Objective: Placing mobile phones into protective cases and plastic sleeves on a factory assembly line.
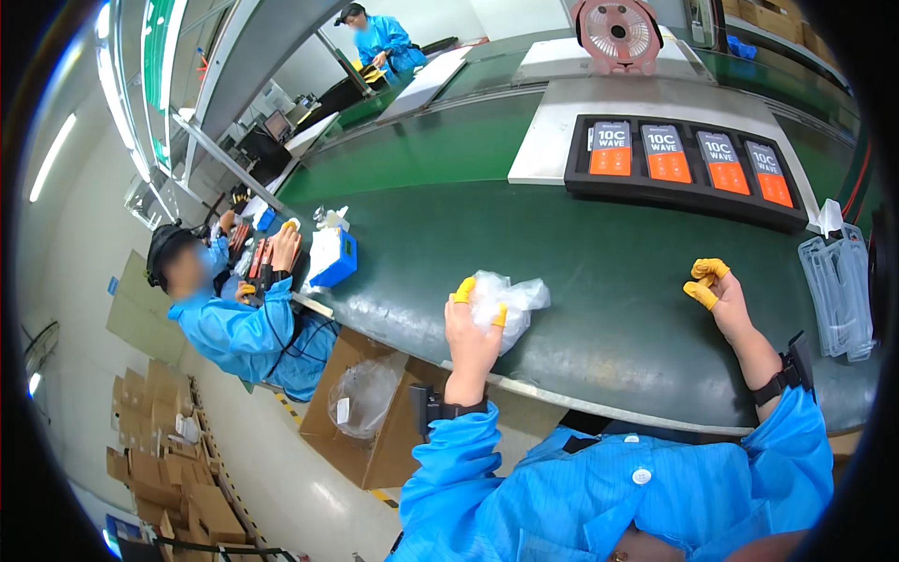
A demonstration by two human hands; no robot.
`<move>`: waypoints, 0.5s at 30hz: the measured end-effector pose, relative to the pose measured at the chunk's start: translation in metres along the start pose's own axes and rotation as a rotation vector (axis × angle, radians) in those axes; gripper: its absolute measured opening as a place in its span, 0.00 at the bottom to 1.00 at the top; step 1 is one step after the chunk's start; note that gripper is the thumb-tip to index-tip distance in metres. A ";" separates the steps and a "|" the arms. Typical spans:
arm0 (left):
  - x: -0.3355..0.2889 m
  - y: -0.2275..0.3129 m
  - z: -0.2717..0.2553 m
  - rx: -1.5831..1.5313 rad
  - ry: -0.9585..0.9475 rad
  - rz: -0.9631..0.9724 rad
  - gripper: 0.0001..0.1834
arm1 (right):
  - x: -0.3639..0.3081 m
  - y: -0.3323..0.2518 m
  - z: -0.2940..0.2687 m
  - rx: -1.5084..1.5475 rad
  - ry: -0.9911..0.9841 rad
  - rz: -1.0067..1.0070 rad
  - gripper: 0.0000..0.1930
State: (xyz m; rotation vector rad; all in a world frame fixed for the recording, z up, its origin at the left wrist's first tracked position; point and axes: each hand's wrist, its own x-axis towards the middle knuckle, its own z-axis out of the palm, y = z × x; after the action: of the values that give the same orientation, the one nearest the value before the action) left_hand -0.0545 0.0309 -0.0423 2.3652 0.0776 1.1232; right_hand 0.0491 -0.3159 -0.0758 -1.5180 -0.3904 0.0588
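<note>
My left hand [472,339], with yellow finger cots on its fingertips, is closed on a crumpled clear plastic bag [513,302] lying on the green work surface. What may be inside the bag cannot be made out. Farther right, my right hand [727,304] is held over the surface with its yellow-capped thumb and finger curled close together. Nothing shows between them. Beyond it sits a black tray [599,184] with recesses holding several grey-and-orange boxes [664,155]. Beside my right forearm stands a group of clear plastic trays [836,295].
A white board [543,140] lies under the tray, with a pink fan [618,37] behind it. To the left is a blue bin [337,259], near a co-worker [248,309] handling red items. An open carton [384,431] with clear bags stands below the edge. Another person [382,45] works far back.
</note>
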 end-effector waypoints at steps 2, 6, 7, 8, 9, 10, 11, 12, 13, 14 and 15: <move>-0.021 -0.020 -0.002 0.031 -0.008 0.037 0.25 | -0.005 -0.007 0.005 -0.136 0.014 0.026 0.17; -0.044 -0.035 -0.017 0.139 0.000 0.081 0.27 | -0.016 -0.031 0.025 -0.715 -0.048 -0.054 0.18; -0.049 -0.045 -0.021 0.143 0.063 0.064 0.26 | -0.018 -0.037 0.035 -0.763 -0.074 -0.067 0.16; -0.053 -0.057 -0.024 0.153 0.068 0.039 0.26 | -0.020 -0.038 0.039 -0.767 -0.102 -0.067 0.16; -0.060 -0.073 -0.029 0.127 0.247 -0.082 0.26 | -0.021 -0.037 0.045 -0.797 -0.106 -0.084 0.15; -0.067 -0.087 -0.035 0.103 0.426 -0.198 0.26 | -0.025 -0.037 0.049 -0.826 -0.108 -0.100 0.14; -0.071 -0.104 -0.041 0.023 0.500 -0.313 0.25 | -0.026 -0.035 0.049 -0.828 -0.103 -0.167 0.12; -0.075 -0.122 -0.045 -0.070 0.574 -0.424 0.24 | -0.027 -0.034 0.046 -0.850 -0.106 -0.190 0.13; -0.076 -0.137 -0.056 0.001 0.635 -0.480 0.22 | -0.027 -0.035 0.047 -0.858 -0.106 -0.174 0.12; -0.091 -0.170 -0.067 0.038 0.714 -0.501 0.21 | -0.026 -0.035 0.048 -0.860 -0.105 -0.161 0.12; -0.088 -0.166 -0.081 -0.031 0.840 -0.605 0.21 | -0.022 -0.027 0.050 -0.859 -0.114 -0.161 0.12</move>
State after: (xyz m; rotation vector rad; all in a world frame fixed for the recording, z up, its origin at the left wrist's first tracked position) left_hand -0.1449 0.1857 -0.1406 1.5047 0.9721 1.6513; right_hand 0.0084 -0.2764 -0.0541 -2.3260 -0.6800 -0.1720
